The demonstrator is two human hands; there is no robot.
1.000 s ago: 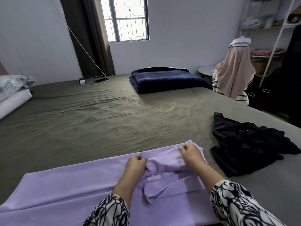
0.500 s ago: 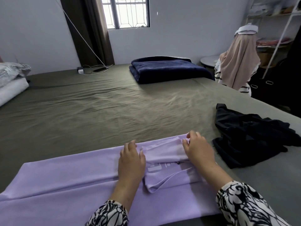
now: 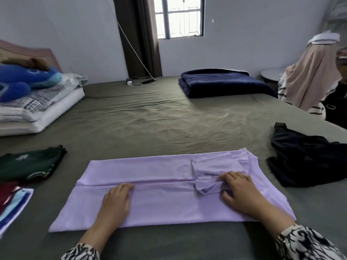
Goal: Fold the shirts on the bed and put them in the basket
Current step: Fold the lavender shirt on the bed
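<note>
Hands (image 3: pixel 116 201) (image 3: pixel 240 192) flat on lilac shirt (image 3: pixel 150 188), bed (image 3: pixel 150 124) bare beyond

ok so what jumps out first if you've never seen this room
The lilac shirt spread lengthwise on the near edge of the olive-sheeted bed, with the left hand flat on its middle and the right hand at its collar end. Next, a crumpled black garment lies to the right, a folded dark green shirt to the left, and a folded navy blanket at the far side.
</note>
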